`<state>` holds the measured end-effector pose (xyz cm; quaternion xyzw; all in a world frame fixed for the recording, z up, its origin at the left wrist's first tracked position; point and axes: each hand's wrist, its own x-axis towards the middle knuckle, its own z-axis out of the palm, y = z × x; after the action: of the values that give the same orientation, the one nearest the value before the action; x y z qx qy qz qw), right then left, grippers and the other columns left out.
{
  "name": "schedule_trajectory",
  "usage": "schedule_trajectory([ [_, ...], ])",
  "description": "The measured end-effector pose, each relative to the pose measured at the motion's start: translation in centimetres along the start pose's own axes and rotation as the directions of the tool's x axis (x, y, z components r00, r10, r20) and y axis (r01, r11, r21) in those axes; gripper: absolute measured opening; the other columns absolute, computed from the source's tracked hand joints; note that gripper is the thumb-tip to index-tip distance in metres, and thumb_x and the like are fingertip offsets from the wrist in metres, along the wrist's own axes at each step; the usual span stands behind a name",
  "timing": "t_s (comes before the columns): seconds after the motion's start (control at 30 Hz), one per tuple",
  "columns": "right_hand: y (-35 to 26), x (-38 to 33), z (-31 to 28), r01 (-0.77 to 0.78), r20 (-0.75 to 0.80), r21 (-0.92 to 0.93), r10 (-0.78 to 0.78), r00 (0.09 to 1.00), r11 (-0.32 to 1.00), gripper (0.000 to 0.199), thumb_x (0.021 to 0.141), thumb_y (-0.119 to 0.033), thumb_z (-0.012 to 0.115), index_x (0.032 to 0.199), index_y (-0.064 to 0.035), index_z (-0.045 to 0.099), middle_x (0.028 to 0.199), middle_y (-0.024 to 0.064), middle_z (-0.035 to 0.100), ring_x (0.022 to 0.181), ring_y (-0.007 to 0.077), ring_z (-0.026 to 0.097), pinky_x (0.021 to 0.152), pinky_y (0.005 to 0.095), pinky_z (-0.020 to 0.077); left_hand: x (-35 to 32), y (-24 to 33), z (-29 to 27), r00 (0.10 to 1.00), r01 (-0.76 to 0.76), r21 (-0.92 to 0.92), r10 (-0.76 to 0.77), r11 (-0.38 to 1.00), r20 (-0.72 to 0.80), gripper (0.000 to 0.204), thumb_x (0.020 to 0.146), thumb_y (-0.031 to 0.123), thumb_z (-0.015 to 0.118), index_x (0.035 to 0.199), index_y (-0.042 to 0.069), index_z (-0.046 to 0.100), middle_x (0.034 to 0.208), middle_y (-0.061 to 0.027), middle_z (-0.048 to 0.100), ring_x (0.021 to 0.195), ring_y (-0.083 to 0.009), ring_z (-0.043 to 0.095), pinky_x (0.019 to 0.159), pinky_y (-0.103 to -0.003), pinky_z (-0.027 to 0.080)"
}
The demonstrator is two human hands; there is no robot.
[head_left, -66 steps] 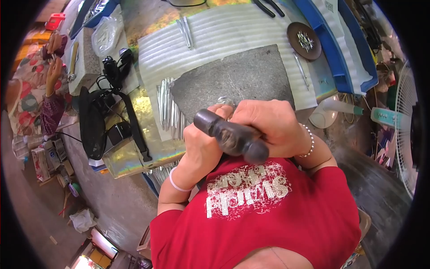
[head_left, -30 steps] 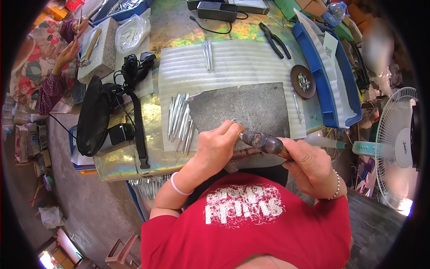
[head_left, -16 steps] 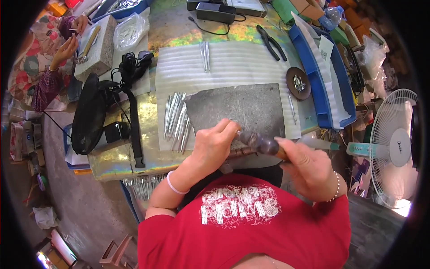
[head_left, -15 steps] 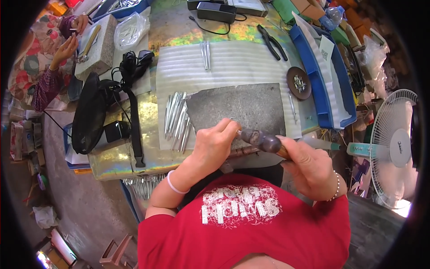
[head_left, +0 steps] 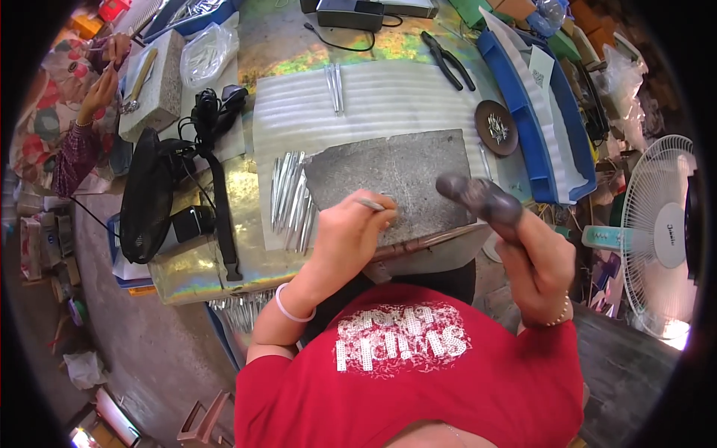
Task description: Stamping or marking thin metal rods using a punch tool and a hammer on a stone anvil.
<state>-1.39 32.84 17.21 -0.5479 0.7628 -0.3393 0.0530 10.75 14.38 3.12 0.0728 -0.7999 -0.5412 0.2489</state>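
Left hand (head_left: 351,231) pinches a thin metal rod (head_left: 371,204) against the grey stone slab (head_left: 396,179) on the bench. Right hand (head_left: 534,261) is clenched on a dark-headed hammer (head_left: 478,200), raised just beside the slab's right edge.

Bench surroundings only:
- Pliers (head_left: 447,60), black handles, far edge of the bench, right of centre.
- Small round brown dish (head_left: 497,128) with short metal bits in it, just left of the blue tray (head_left: 567,127).
- Black box (head_left: 349,13) with a cable at the far edge.
- Clear plastic bag (head_left: 208,54) beside a grey stone block (head_left: 158,84), far left.
- Black strap and cables (head_left: 216,127) next to a black fan (head_left: 142,196) on the bench's left end.
- White standing fan (head_left: 661,231) on the floor, right side.
- Another person's hand (head_left: 101,84) at far left, near the block.
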Motion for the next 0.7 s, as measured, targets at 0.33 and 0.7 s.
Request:
schedule_trajectory([
  [0.33,7.4,-0.6,8.9,-0.186,0.056,-0.340,0.218,0.974,0.922,0.043,0.080,-0.006,0.060,0.122,-0.0068,0.050,0.092,0.0123,0.053,0.075,0.0301,0.059,0.061,0.0412,0.0476,0.2,3.2,-3.4,0.886,0.297,-0.930,-0.425,0.215,0.185,0.017,0.095,0.014,0.050,0.098,-0.001,0.056,0.094,-0.0152,0.063,0.066,-0.0161,0.065,0.059,-0.022,0.054],
  [0.7,10.6,-1.9,6.9,-0.304,-0.104,-0.184,0.289,0.952,0.935,0.030,0.083,-0.009,0.060,0.111,-0.0006,0.055,0.096,0.0172,0.057,0.087,0.0338,0.057,0.075,0.0390,0.0463,0.6,4.0,-2.4,0.846,0.428,-0.820,-0.488,0.381,0.215,0.015,0.091,0.009,0.057,0.101,-0.001,0.055,0.083,-0.0135,0.065,0.057,-0.0144,0.063,0.052,-0.022,0.051],
])
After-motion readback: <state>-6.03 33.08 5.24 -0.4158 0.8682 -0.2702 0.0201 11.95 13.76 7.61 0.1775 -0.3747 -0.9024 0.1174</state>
